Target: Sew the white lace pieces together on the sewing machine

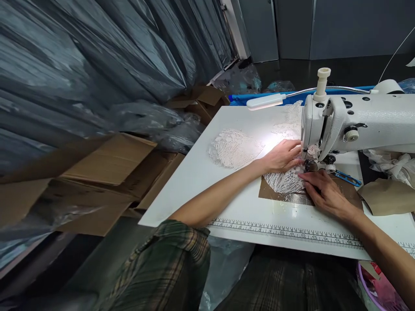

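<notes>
Sitting on the white table (201,172), the sewing machine (372,125) stands over the lace piece (283,181), which lies on brown paper (352,196). The left hand (282,157) rests flat and spread on the lace. The right hand (324,192) presses it with flat fingers. Neither grips it, and both are just beside the presser foot (311,166). Good guiding probably needs even tension and fingertips kept clear of the foot.

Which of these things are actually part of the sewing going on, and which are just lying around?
In use: left hand and right hand resting on the lace piece, the sewing machine, the lit lamp.
Lying about: spare lace, blue-handled tool, loose brown paper, cardboard boxes.
</notes>
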Available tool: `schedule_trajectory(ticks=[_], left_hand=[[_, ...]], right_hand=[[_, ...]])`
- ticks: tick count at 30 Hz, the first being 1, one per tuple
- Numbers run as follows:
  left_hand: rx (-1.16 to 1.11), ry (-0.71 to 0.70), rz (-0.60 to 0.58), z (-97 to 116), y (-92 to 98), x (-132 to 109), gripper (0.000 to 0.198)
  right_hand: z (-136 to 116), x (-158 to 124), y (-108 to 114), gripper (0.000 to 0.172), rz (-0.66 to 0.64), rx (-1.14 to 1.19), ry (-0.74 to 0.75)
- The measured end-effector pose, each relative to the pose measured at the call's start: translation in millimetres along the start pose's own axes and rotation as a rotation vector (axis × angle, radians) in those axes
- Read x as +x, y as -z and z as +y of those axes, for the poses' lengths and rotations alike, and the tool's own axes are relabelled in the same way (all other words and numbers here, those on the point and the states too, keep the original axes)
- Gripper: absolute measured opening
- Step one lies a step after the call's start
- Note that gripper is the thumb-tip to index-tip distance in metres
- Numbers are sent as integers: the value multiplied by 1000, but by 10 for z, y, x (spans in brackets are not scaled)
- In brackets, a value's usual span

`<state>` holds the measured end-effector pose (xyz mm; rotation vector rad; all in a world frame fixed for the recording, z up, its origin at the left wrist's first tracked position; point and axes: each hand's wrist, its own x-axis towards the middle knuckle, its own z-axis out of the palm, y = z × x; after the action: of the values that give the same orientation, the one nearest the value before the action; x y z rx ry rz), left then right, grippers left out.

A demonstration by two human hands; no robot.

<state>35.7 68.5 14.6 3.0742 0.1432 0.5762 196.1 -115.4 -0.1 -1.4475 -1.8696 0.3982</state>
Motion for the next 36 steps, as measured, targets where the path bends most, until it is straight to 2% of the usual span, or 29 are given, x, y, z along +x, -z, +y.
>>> schedule_trajectory(ticks=[2, 4, 6, 8, 10, 13, 18, 20, 22, 26, 28, 31, 36], left_hand=[[26, -46, 154, 42, 47, -75, 30], [24, -142, 243, 144, 137, -177, 28], [-36, -262, 247, 284, 237, -286, 23], [-89, -310, 150, 418, 301, -375, 24], [-77, -291, 72, 507, 300, -428, 21], [-102, -157, 26, 541, 204, -448, 26], [-305, 179, 149, 539, 99, -434, 25], [-343, 255, 173, 554, 101, -436, 23], [-370, 238, 179, 564, 102, -444, 22], [-271, 20, 149, 552, 72, -474, 21], [-178, -44, 152, 546, 60, -482, 21], [-112, -35, 133, 547, 72, -474, 24], [-154, -8, 62, 552, 106, -447, 23]], right_hand=[[20, 4, 36, 34, 58, 137, -126], [39, 13, 64, 33, 117, 224, -271], [53, 24, 78, 30, 135, 238, -368], [57, 32, 87, 27, 117, 196, -390], [56, 33, 102, 26, 81, 139, -352], [55, 22, 143, 26, 37, 52, -235], [48, -6, 187, 26, -70, -34, 22], [37, -20, 167, 31, -114, -91, 103], [31, -36, 138, 36, -136, -169, 130], [34, -52, 118, 38, -148, -177, 128], [31, -50, 129, 36, -144, -152, 131], [16, -44, 145, 34, -136, -152, 125], [7, -41, 146, 32, -121, -147, 121]])
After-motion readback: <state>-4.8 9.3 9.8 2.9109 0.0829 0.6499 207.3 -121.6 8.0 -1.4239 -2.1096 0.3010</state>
